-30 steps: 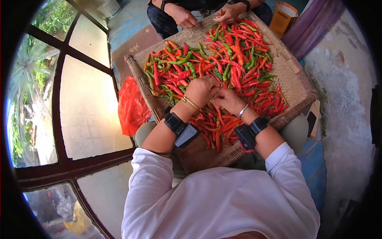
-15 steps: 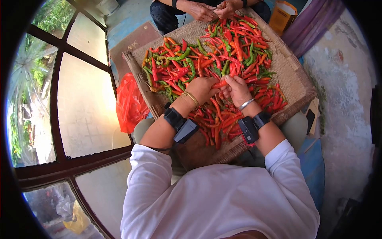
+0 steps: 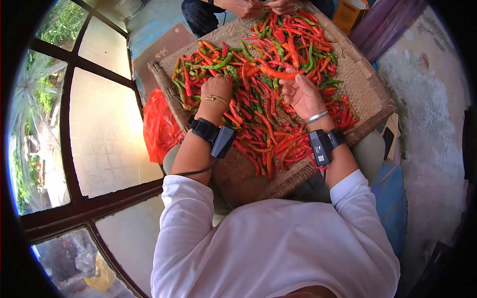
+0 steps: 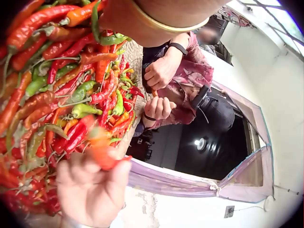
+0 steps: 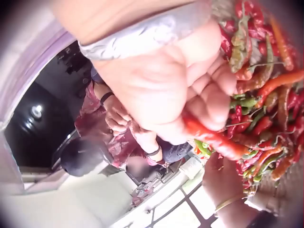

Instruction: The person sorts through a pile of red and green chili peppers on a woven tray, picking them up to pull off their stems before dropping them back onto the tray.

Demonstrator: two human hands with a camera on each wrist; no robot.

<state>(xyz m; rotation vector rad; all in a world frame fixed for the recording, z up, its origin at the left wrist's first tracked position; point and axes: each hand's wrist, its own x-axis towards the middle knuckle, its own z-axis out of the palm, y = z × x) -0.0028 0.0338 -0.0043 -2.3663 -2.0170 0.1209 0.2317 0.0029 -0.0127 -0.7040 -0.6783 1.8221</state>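
Beside a dark-framed window (image 3: 107, 134) with pale daylight behind it, a broad flat tray of woven straw (image 3: 365, 97) sits low in front of a seated person in a white long-sleeved top. It is spread with a loose heap of long red, orange and green chilli peppers (image 3: 258, 114). The tray lies between this person and a second one on the far side, whose hands (image 3: 246, 7) are at the far rim, which seems to keep the heap within reach of both. The right grip (image 3: 304, 97), a bare hand with a silver bangle, is raised just above the heap and pinches one long orange-red chilli (image 3: 276, 73) near its end between thumb and fingers. The pod points across to the left, clear of the rest, probably so it can be handled singly. The left grip (image 3: 217, 88), wearing a thin gold bangle, rests knuckles-up on the heap's left part with its fingers tucked among the pods; whether they hold one I cannot tell. A crumpled red plastic bag (image 3: 159, 124) lies just off the tray's left edge, and an orange cardboard box (image 3: 348, 15) stands beyond the far right corner.
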